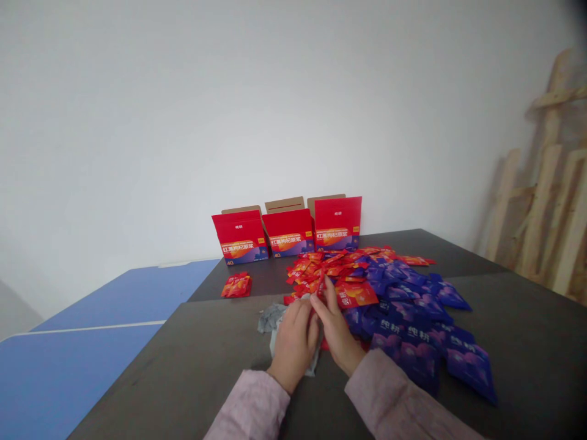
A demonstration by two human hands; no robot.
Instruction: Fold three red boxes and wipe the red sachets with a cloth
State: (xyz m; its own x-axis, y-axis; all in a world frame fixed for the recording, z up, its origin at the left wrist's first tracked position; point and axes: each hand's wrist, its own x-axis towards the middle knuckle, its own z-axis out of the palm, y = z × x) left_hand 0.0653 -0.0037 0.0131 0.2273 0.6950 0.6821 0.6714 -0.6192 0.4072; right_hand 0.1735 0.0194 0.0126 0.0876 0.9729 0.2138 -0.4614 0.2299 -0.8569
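Observation:
My left hand is closed over a crumpled grey cloth, parts of which stick out on both sides of it. Close against it, my right hand has its thumb and index finger around a red sachet, mostly hidden by the fingers. Just beyond both hands lies a loose heap of red sachets. To the right, several dark blue-purple sachets overlap in a spread pile beside my right forearm.
Three red-and-blue cartons with raised flaps stand along the wall: a left one, a middle one and a right one. A small stack of red sachets sits apart on the dark table. A blue table adjoins it; wooden frames lean at right.

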